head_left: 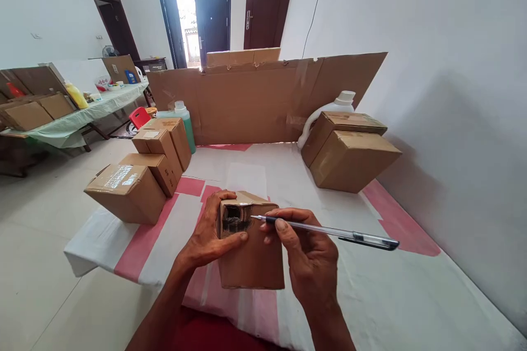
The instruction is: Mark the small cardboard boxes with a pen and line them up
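A small cardboard box stands at the near edge of the table, with a dark black-inked patch on the upper left of the side facing me. My left hand grips this box at its left, thumb across the front below the patch and fingers over the top edge. In my right hand is a clear gel pen with a black grip, pinched between thumb and fingers. Its tip points left and sits at the right border of the black patch; whether it touches the cardboard I cannot tell.
Cardboard boxes and a green bottle line the table's left side. More boxes and a white jug stand at the right. A tall cardboard panel closes off the back. A wall runs along the right.
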### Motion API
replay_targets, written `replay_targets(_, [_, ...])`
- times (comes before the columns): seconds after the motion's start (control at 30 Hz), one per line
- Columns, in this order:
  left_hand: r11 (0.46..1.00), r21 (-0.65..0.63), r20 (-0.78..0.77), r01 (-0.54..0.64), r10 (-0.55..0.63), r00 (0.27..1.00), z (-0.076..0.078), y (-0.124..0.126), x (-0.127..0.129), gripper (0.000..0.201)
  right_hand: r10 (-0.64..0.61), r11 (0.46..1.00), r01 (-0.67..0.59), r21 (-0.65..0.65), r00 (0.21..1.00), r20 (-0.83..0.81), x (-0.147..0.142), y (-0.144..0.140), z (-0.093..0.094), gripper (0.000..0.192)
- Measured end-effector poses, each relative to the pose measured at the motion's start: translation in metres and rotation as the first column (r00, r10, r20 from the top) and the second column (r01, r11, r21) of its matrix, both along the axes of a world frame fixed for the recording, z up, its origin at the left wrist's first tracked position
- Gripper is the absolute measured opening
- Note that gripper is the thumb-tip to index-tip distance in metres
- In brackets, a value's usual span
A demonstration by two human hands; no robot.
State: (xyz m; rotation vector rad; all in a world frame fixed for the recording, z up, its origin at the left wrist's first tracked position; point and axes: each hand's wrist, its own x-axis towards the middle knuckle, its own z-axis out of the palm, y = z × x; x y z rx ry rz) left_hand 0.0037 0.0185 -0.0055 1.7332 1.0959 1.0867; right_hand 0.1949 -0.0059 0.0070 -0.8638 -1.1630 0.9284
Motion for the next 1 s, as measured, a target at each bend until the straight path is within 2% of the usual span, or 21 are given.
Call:
replay_targets(0.1, [1.0, 0.021, 0.013, 0.008, -0.008, 1.0, -0.003, -0.001, -0.001, 0.066, -0.013, 1.0, 0.015, -0.017, 0.997, 0.076, -0.002, 0.001, -0.006, 0.013])
replay_targets(0.23, [0.999, 0.037, 0.023, -0.002, 0.001, 1.0, -0.005, -0.002, 0.001, 0.066, -0.037, 0.999, 0.032, 0.033, 0.984, 0.175, 0.002, 0.002, -0.008, 0.011])
replay_targets(0.4, [0.999, 0.052, 0.021, -0.014, 0.013, 1.0, -0.005, -0.003, 0.004, 0.065, -0.095, 0.995, 0.086, 0.052, 0.975, 0.2, -0.003, 0.003, -0.009, 0.009])
replay_targets(0.5, [0.998, 0.057, 0.011, -0.02, 0.02, 1.0, -0.005, -0.004, 0.003, 0.066, -0.167, 0.984, 0.156, 0.084, 0.975, 0.149, -0.007, 0.0, -0.002, 0.008])
replay_targets(0.6, [0.999, 0.017, 0.038, -0.03, 0.029, 0.999, -0.006, -0.004, 0.0, 0.065, -0.245, 0.961, 0.247, 0.127, 0.969, -0.03, 0.0, -0.001, 0.008, 0.009])
replay_targets(0.67, [0.999, -0.027, 0.061, -0.038, 0.04, 0.997, -0.008, -0.003, -0.004, 0.066, -0.299, 0.948, 0.307, 0.08, 0.95, -0.095, 0.014, 0.004, 0.007, 0.017])
replay_targets(0.7, [0.998, -0.045, 0.064, -0.043, 0.046, 0.997, -0.008, -0.003, -0.006, 0.067, -0.338, 0.94, 0.339, 0.03, 0.94, -0.049, 0.022, 0.009, 0.002, 0.021])
replay_targets(0.77, [0.997, -0.063, 0.069, -0.053, 0.057, 0.996, -0.009, -0.002, -0.009, 0.068, -0.338, 0.921, 0.378, -0.097, 0.897, 0.283, 0.037, 0.021, -0.019, 0.024])
replay_targets(0.8, [0.996, -0.068, 0.071, -0.057, 0.062, 0.996, -0.01, -0.002, -0.01, 0.068, -0.272, 0.907, 0.391, -0.155, 0.827, 0.492, 0.041, 0.026, -0.032, 0.023])
replay_targets(0.83, [0.996, -0.07, 0.069, -0.064, 0.068, 0.995, -0.01, -0.002, -0.011, 0.067, -0.111, 0.899, 0.372, -0.229, 0.702, 0.703, 0.043, 0.029, -0.048, 0.021])
replay_targets(0.9, [0.994, -0.069, 0.068, -0.08, 0.084, 0.994, -0.012, -0.002, -0.012, 0.068, 0.089, 0.879, 0.338, -0.336, 0.576, 0.813, 0.038, 0.032, -0.078, 0.014])
replay_targets(1.0, [0.994, -0.067, 0.044, -0.088, 0.091, 0.995, -0.014, -0.001, -0.013, 0.069, 0.239, 0.831, 0.345, -0.436, 0.486, 0.841, 0.015, 0.025, -0.11, 0.005])
